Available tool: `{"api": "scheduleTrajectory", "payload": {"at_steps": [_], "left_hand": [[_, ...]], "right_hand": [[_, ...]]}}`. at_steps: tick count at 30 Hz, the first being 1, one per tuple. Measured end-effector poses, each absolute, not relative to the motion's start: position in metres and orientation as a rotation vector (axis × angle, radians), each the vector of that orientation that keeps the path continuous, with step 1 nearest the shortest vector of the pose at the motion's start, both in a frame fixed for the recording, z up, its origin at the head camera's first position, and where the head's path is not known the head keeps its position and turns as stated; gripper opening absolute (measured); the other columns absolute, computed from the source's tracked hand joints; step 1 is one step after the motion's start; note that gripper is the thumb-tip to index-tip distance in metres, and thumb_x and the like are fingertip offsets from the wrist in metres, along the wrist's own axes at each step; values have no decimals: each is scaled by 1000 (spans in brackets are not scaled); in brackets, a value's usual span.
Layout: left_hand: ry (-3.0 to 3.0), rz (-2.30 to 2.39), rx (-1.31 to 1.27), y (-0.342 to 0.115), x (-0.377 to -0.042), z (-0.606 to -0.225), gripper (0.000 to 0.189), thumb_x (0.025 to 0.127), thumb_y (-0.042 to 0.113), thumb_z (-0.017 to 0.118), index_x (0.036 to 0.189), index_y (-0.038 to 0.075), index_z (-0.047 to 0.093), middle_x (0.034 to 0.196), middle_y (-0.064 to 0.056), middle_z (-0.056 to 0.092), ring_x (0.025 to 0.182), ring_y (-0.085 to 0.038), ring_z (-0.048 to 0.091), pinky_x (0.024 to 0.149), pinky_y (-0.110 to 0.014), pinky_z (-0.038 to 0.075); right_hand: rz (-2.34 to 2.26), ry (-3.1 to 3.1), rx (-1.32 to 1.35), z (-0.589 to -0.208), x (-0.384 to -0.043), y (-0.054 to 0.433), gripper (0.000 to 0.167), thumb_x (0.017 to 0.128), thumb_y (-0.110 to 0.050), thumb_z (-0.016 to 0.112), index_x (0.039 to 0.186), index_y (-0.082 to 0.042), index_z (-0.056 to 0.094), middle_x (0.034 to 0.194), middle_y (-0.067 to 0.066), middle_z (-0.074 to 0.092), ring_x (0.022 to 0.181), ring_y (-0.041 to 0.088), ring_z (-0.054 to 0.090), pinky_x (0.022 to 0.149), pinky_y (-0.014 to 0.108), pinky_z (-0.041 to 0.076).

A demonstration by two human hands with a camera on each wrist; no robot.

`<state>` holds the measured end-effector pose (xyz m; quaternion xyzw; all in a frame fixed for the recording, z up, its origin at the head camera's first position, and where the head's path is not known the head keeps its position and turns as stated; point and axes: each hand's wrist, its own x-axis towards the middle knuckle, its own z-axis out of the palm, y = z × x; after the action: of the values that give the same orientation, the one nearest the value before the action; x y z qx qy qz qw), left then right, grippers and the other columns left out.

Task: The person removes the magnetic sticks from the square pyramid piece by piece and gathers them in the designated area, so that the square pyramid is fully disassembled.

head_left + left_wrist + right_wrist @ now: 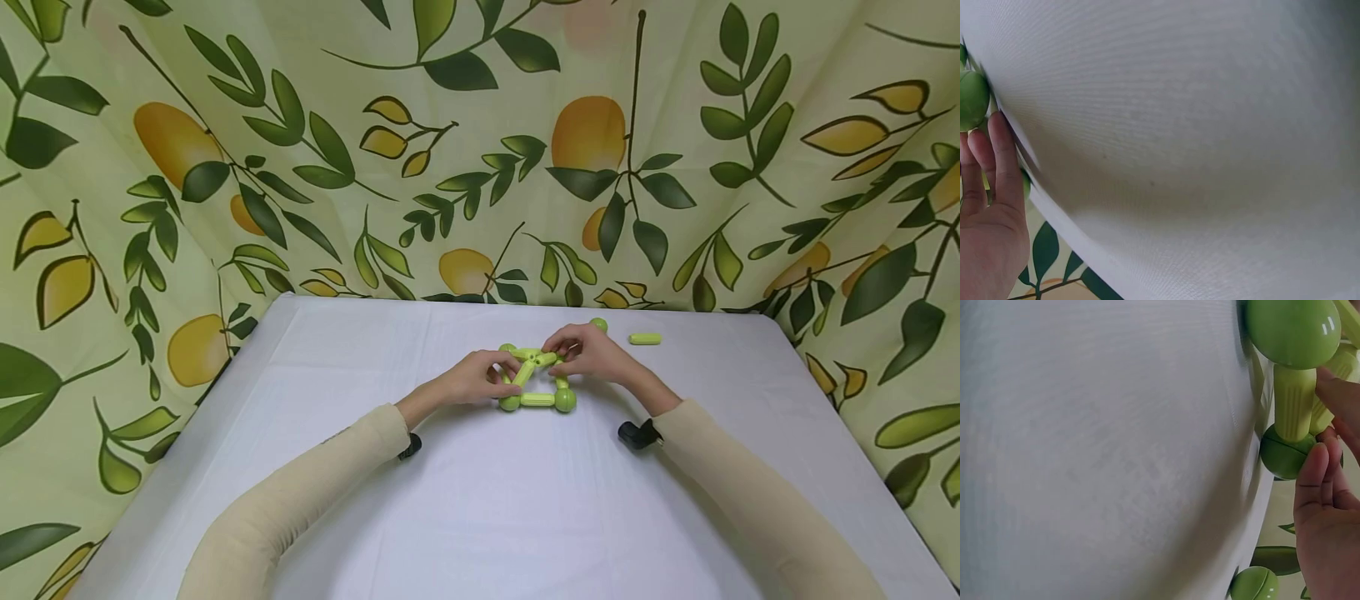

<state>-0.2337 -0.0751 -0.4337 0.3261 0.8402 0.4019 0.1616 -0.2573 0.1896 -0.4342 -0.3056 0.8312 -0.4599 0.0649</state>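
A frame of light green ribbed rods and green balls lies on the white table, with slanted rods meeting above its middle. Its front rod [537, 400] runs to a ball [566, 400] at the near right corner. My left hand [480, 379] holds the left side, thumb and fingers around a slanted rod [525, 373]; in the left wrist view its fingers reach up beside a ball [972, 100]. At the far right corner, my right hand [592, 354] pinches the upper rod [546, 360]. The right wrist view shows its fingertips at a lower ball [1286, 453] and rods.
A loose light green rod [645, 339] lies on the table [450, 517] to the right of the frame. Just behind my right hand sits a separate green ball [598, 324]. A leaf-patterned curtain [480, 167] hangs close behind the table's far edge.
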Motion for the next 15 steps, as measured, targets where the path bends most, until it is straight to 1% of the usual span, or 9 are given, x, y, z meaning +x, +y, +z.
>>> {"api": "scheduleTrajectory", "payload": {"at_steps": [2,5,7,9,12,14,15], "left_hand": [[2400,1138,928,-75,-234,-434,22,94,15,76,112,6,67,101,-2,66,80,-12,60,75,-24,51],[2402,1132,921,-75,-234,-434,22,94,15,76,112,6,67,101,-1,65,80,-11,60,75,-24,51],[2405,1125,916,-75,-234,-434,22,94,15,77,113,6,67,102,-1,65,80,-11,60,75,-24,50],[2407,1129,919,-75,-234,-435,22,94,15,77,112,7,67,102,-1,65,80,-11,60,75,-23,51],[2406,1137,918,-75,-234,-435,22,94,15,77,112,6,67,101,-1,65,80,-11,60,75,-23,51],[2407,1139,921,-75,-234,-435,22,94,14,77,112,6,67,101,-1,65,80,-11,60,75,-24,51],[2406,1138,920,-75,-234,-435,22,94,14,77,112,6,67,101,-1,65,80,-11,60,75,-24,51]], "right_hand": [[-1371,2532,-926,-436,-259,189,29,78,8,85,105,5,74,96,12,69,86,34,58,71,30,52],[-1368,2545,-951,-441,-263,190,27,79,4,86,104,0,77,96,7,69,85,27,57,71,28,50],[-1355,2551,-971,-437,-261,189,24,80,6,84,101,1,76,95,8,68,85,31,57,71,31,51],[-1348,2551,-987,-438,-263,189,21,80,6,83,99,-1,76,92,7,67,84,30,57,71,31,51],[-1352,2552,-977,-436,-264,190,20,82,6,82,97,-2,75,89,6,65,83,28,57,71,31,51],[-1376,2542,-977,-441,-267,193,20,82,3,83,98,-5,75,88,3,65,81,23,57,70,28,51],[-1386,2540,-973,-441,-267,193,19,82,2,83,98,-4,74,88,3,65,81,22,57,70,28,51]]}}
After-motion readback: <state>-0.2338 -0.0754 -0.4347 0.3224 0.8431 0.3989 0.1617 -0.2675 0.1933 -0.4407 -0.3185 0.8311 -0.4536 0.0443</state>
